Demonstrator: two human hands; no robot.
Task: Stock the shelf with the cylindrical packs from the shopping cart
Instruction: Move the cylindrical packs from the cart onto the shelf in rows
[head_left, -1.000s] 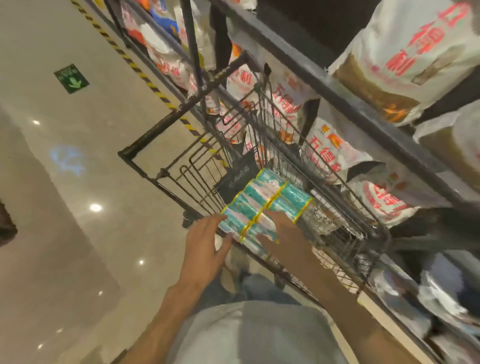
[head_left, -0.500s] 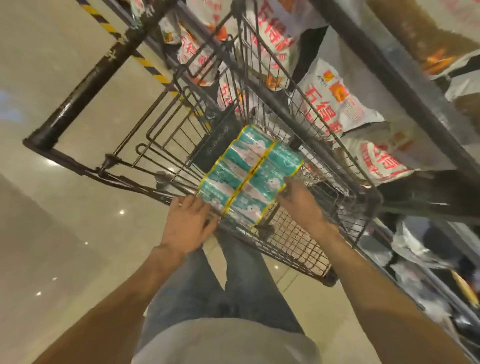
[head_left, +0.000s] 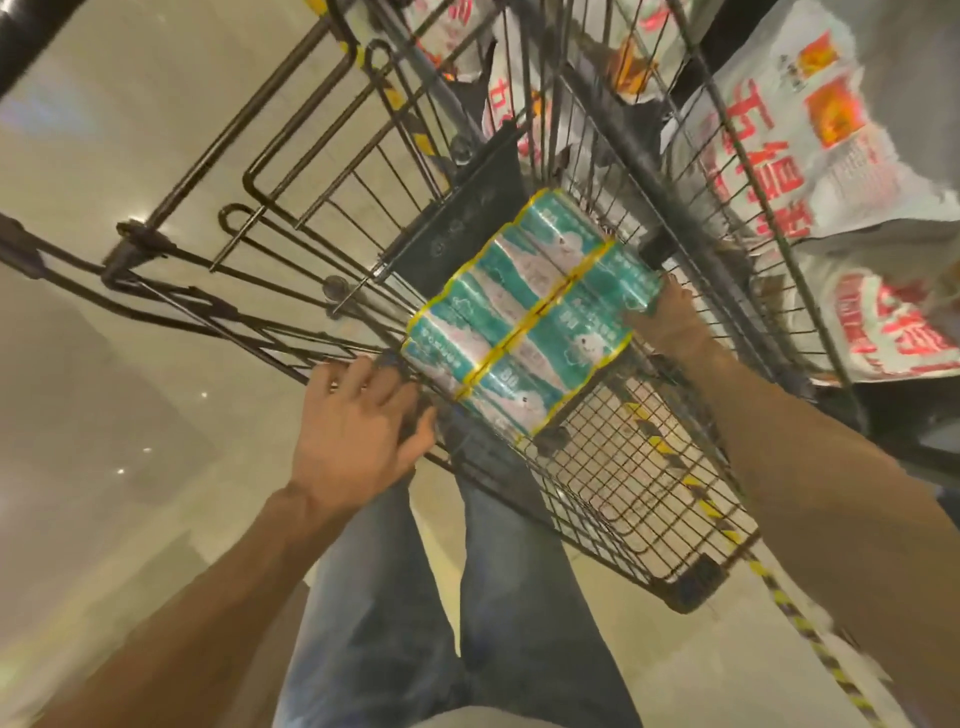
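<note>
A teal and white pack of cylindrical rolls (head_left: 530, 322), bound with yellow bands, lies in the wire shopping cart (head_left: 623, 499) in the head view. My right hand (head_left: 667, 322) holds the pack's right side, its fingertips hidden behind the wrap. My left hand (head_left: 358, 421) has its fingers spread over the cart's near rim, by the pack's lower left end. Whether the left hand touches the pack, I cannot tell.
Shelves at the right hold white bags with red print (head_left: 779, 135), close behind the cart's far wall. The cart's folded child seat and handle frame (head_left: 291, 171) lie to the left. Yellow-black floor tape (head_left: 810, 639) runs along the shelf base. My legs in jeans (head_left: 519, 597) stand below the cart.
The view has dropped and moved closer over the cart. My right hand slid from the pack's near end to its right side, and my left hand stays at the near left end.
</note>
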